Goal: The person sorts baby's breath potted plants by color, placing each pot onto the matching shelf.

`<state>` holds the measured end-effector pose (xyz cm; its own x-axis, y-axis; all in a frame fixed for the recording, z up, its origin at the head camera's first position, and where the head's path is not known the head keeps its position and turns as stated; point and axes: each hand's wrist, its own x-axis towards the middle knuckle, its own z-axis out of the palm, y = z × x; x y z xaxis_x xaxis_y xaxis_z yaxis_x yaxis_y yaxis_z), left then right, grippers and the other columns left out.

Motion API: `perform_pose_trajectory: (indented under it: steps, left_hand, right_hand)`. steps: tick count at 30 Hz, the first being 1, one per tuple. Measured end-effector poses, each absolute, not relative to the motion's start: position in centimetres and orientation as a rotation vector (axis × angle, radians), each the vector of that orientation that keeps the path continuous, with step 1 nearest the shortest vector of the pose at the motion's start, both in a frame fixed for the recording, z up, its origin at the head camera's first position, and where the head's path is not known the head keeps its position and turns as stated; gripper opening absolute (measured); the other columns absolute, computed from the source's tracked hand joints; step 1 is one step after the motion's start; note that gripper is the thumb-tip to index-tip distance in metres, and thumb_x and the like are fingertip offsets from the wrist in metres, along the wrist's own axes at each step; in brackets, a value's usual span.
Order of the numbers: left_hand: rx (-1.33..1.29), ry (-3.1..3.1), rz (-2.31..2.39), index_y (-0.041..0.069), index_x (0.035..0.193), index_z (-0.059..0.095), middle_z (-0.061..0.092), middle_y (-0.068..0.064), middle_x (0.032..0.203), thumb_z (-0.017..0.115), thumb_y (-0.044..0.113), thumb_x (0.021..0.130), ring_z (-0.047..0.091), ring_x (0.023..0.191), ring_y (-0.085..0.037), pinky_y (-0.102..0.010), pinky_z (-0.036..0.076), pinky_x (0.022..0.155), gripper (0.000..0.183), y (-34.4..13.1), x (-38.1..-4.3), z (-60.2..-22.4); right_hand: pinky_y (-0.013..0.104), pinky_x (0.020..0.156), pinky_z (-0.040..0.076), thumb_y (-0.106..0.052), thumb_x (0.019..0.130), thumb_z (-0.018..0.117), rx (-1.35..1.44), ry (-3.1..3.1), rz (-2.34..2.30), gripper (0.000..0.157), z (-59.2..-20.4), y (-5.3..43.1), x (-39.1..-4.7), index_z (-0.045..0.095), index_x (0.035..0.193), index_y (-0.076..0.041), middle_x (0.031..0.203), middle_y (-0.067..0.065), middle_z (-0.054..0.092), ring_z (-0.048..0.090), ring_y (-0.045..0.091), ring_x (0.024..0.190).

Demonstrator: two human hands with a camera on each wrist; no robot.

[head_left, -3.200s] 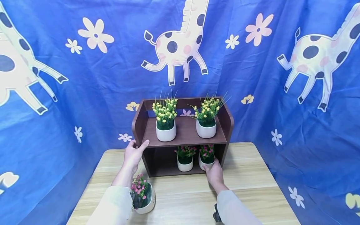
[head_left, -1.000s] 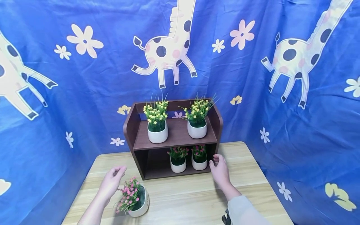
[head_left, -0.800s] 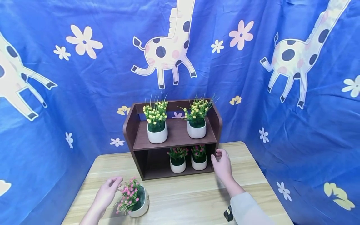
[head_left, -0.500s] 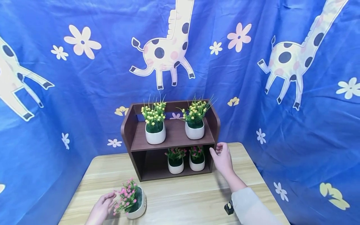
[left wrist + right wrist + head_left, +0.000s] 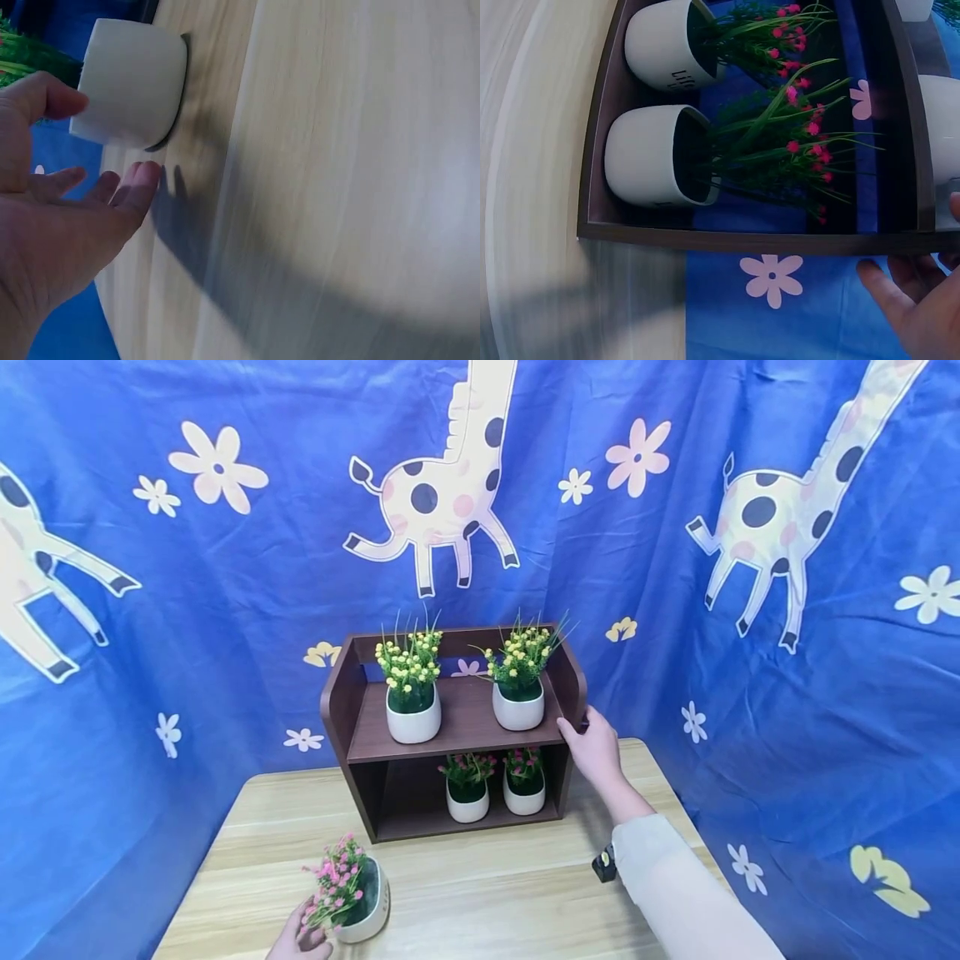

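Note:
A white pot of pink flowers (image 5: 373, 912) stands on the table, left of a dark brown two-tier shelf (image 5: 465, 749). My left hand (image 5: 300, 939) is beside its near-left side, partly under the flowers. In the left wrist view, that hand's thumb (image 5: 66, 100) is at the pot's rim and its fingers reach below the pot, spread apart from the thumb. My right hand (image 5: 597, 752) holds the shelf's right side panel, thumb on the inner side and fingers outside. Two pots of pink flowers (image 5: 641, 154) stand side by side in the lower compartment, toward its right.
On the upper tier are two white pots with yellow flowers, a left one (image 5: 414, 725) and a right one (image 5: 519, 713). A blue curtain (image 5: 277, 610) with giraffes hangs behind and beside the light wooden table (image 5: 465, 893).
My right hand has left the right lower pot, moved outward and up, and now holds the side panel. My left hand has let go of the shelf's left side and lowered to the pot on the table.

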<state>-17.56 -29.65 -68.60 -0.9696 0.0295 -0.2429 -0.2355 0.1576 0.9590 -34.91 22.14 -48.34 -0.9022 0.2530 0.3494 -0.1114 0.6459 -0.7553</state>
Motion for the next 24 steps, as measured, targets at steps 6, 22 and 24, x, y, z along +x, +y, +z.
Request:
perform_pose_trajectory:
  steps: [6, 22, 24]
  left_hand:
    - [0.177, 2.265, 2.227, 0.038, 0.134, 0.055, 0.072, 0.032, 0.123, 0.072, -0.021, 0.082, 0.066, 0.112, 0.014, -0.007, 0.052, 0.094, 0.081, -27.6, -17.5, -69.8]
    - [0.352, 2.551, 2.091, 0.034, 0.154, 0.051, 0.060, 0.036, 0.141, 0.079, -0.015, 0.083, 0.059, 0.126, 0.016, -0.003, 0.046, 0.103, 0.090, -25.1, -18.8, -69.3]
    - [0.318, 2.561, 2.091, 0.044, 0.147, 0.051, 0.060, 0.039, 0.137, 0.078, -0.014, 0.086, 0.057, 0.124, 0.020, 0.000, 0.043, 0.102, 0.088, -24.8, -18.8, -69.0]
  right_hand:
    - [0.058, 0.098, 0.058, -0.040, 0.094, 0.084, -0.194, -2.466, 1.096, 0.045, -48.5, 21.9, -35.7, 0.073, 0.118, -0.003, 0.117, 0.022, 0.078, 0.073, 0.045, 0.116]
    - [0.055, 0.097, 0.059, -0.042, 0.098, 0.080, -0.257, -2.429, 1.193, 0.041, -49.3, 21.7, -36.1, 0.073, 0.122, -0.010, 0.117, 0.018, 0.081, 0.075, 0.041, 0.114]
    - [0.055, 0.098, 0.059, -0.041, 0.098, 0.079, -0.247, -2.414, 1.194, 0.038, -49.6, 21.8, -36.2, 0.073, 0.120, -0.010, 0.117, 0.017, 0.081, 0.075, 0.041, 0.115]
